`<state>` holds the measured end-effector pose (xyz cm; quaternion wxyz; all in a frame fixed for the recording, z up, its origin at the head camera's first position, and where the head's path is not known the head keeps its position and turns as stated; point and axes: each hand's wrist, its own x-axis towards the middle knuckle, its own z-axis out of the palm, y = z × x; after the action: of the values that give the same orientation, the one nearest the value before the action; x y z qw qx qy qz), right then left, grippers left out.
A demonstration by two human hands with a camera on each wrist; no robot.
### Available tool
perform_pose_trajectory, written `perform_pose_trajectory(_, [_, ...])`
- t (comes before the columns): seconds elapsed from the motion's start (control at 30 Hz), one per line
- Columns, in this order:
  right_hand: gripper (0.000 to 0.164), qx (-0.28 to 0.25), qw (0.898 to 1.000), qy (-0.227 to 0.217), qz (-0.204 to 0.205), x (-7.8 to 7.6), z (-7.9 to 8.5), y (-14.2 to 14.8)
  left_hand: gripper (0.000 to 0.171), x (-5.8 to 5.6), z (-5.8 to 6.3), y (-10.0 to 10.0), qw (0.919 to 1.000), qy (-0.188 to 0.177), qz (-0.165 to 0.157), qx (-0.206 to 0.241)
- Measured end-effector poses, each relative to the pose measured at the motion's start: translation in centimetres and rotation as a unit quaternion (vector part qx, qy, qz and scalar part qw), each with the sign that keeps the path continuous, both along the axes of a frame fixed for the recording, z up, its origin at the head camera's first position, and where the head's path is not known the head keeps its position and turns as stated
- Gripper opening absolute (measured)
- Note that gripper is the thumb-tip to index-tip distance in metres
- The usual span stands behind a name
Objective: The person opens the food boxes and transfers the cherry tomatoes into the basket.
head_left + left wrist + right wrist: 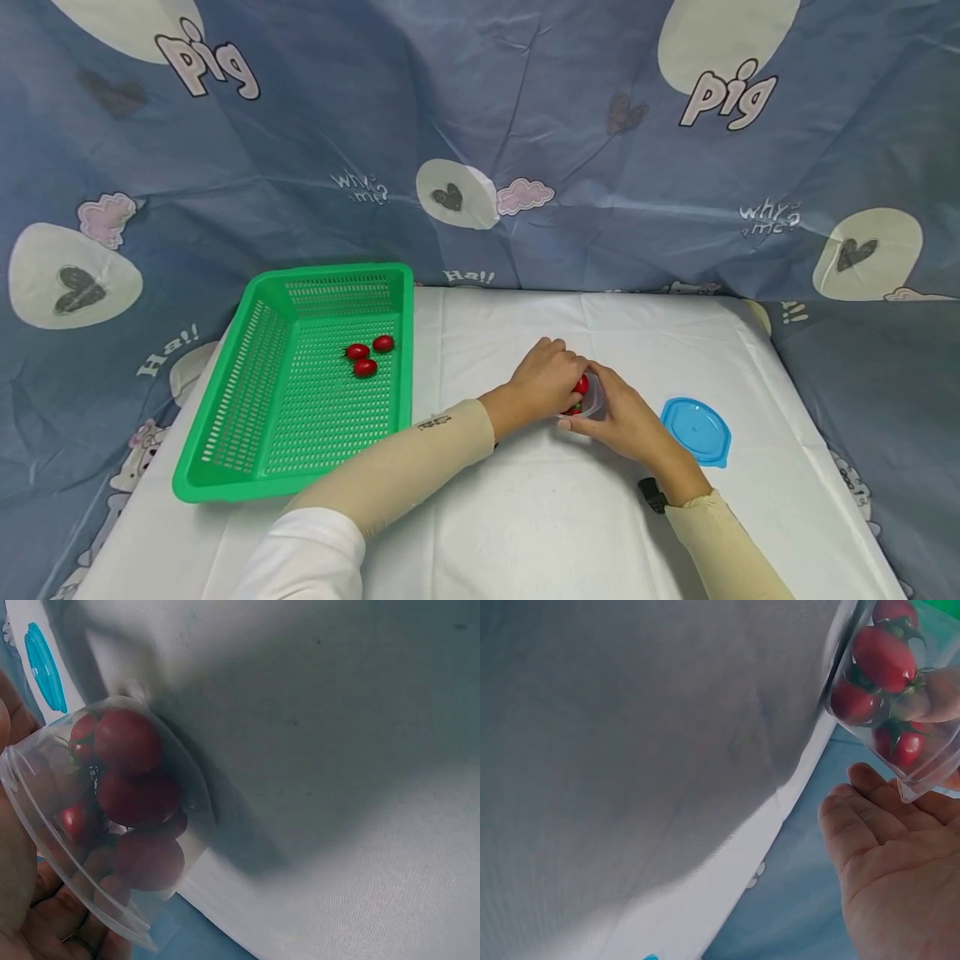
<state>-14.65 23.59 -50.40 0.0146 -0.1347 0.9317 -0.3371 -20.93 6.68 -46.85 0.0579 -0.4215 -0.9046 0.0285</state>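
Several cherry tomatoes [141, 796] sit in a small clear plastic container [911, 754] on the white-covered table. My left hand [548, 379] reaches over its rim from the left, fingers curled down, with a red tomato [581, 384] at the fingertips. A fingertip [937, 696] dips among the tomatoes and their green stems in the right wrist view. My right hand [628, 415] curves about the container's right side, thumb at the near side and fingers at the far side. Its fingers lie nearly straight by the container's rim in the right wrist view.
A large green plastic basket [405, 375] stands at the left with three loose tomatoes [364, 367] inside. To the right lies a blue lid [697, 430], flat on the white cloth [517, 517]. A blue printed curtain [480, 100] hangs behind the table.
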Motion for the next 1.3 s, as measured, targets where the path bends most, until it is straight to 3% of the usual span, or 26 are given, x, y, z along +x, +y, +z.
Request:
perform_pose_trajectory(0.23, [0.102,-0.007,1.000,-0.003,0.005,-0.1,0.0,-0.2,0.042,-0.4,0.0,-0.5,0.9999,-0.014,-0.004,0.004])
perform_pose_trajectory(0.43, [0.104,0.005,1.000,-0.014,0.002,0.0,0.2,-0.3,0.031,-1.0,1.6,-1.8,0.9942,-0.088,-0.002,0.062])
perform_pose_trajectory(0.67, [0.107,0.016,0.999,-0.027,-0.009,0.1,0.5,-0.3,0.028,-2.0,3.3,-3.8,0.9771,-0.172,0.010,0.125])
perform_pose_trajectory(0.83, [0.106,0.021,0.999,-0.030,-0.015,0.2,0.6,-0.3,0.027,-2.5,4.8,-5.5,0.9628,-0.207,0.029,0.171])
perform_pose_trajectory(1.07, [0.107,0.023,0.999,-0.022,-0.017,0.1,0.5,-0.3,0.025,-2.9,6.7,-8.8,0.9486,-0.224,0.055,0.217])
perform_pose_trajectory(1.3, [0.108,0.022,0.999,-0.025,-0.015,0.1,0.5,-0.3,0.028,-3.1,8.4,-14.0,0.9280,-0.221,0.099,0.283])
